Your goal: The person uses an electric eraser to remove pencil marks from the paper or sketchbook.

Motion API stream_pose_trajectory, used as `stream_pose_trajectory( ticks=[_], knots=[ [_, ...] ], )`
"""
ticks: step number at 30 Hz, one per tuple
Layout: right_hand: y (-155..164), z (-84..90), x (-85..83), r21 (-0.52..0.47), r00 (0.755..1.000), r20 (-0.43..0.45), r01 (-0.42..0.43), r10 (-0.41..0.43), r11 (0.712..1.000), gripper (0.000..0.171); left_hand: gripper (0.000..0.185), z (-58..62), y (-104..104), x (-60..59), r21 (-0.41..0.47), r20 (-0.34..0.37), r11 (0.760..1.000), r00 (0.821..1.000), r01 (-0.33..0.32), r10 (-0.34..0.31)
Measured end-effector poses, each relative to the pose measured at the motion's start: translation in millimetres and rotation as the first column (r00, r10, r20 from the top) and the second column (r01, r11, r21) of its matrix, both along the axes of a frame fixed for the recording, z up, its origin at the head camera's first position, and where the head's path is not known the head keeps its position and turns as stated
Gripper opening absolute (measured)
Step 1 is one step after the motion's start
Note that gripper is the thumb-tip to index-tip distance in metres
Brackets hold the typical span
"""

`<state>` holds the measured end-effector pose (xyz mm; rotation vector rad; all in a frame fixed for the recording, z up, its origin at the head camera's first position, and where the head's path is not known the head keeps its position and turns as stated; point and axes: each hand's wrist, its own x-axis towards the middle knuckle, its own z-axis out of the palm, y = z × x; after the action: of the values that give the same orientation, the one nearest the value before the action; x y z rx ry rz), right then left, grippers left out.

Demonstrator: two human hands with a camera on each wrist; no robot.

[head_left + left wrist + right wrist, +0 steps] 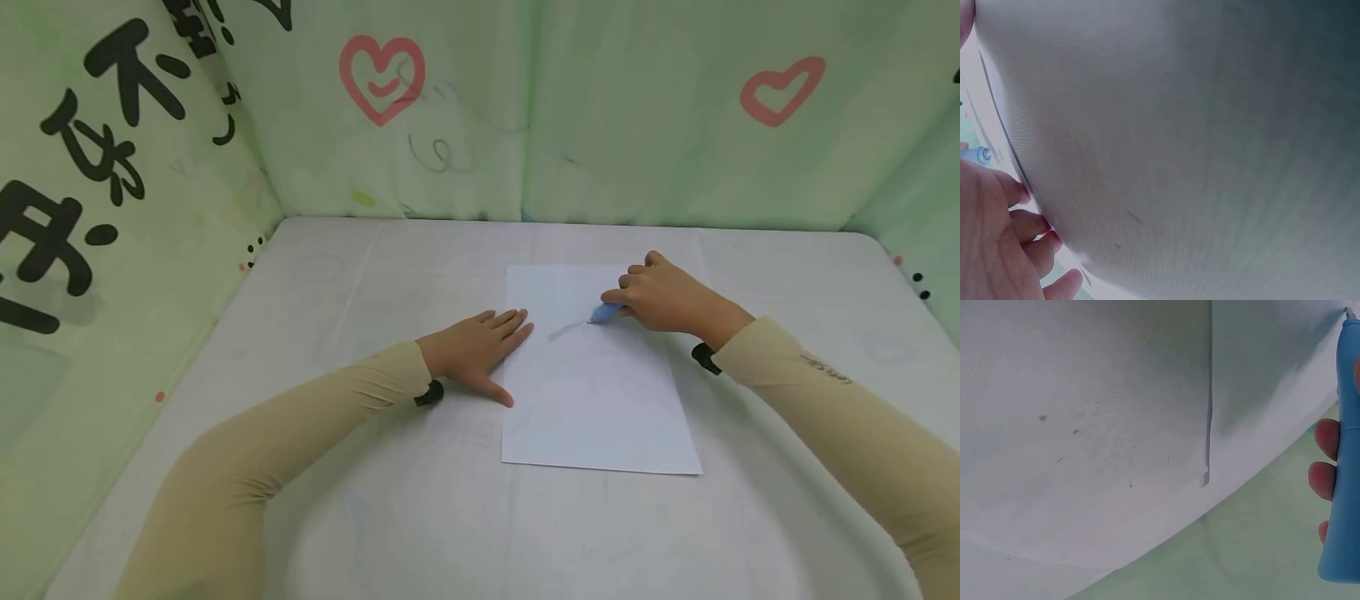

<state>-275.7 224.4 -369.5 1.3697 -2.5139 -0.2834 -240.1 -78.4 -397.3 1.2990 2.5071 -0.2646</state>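
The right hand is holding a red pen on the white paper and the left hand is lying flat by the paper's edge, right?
Not quite: the pen is blue, not red, as the head view and the right wrist view show. The rest stands: the right hand holds it on the white paper, and the left hand lies flat at the paper's left edge.

A pale grey cloth-covered tabletop [420, 500] stood enclosed on three sides by soft light-green padded fabric walls [615, 125] printed with pink hearts [382, 77] and bold black characters [97, 150], all under even, diffuse light.
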Motion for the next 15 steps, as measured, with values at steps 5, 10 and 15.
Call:
stream_pose_trajectory(
  ticks=[5, 10, 15],
  knots=[
    [-5, 0.1, -1.3, -0.007, 1.000, 0.000, -0.015, 0.015, 1.000, 0.021, 0.110, 0.3, 0, -0.4, -0.004, 0.001, 1.000, 1.000, 0.001, -0.001],
    [-14, -0.4, -3.4, 0.011, 1.000, 0.014, -0.005, 0.005, 1.000, 0.022, 0.111, -1.4, 0, -1.3, -0.003, 0.006, 1.000, 1.000, -0.008, 0.008],
    [-18, 0.3, -3.3, 0.010, 1.000, 0.013, 0.001, -0.001, 1.000, 0.021, 0.111, -2.5, 0, -1.7, 0.003, 0.009, 1.000, 1.000, -0.011, 0.011]
  ],
)
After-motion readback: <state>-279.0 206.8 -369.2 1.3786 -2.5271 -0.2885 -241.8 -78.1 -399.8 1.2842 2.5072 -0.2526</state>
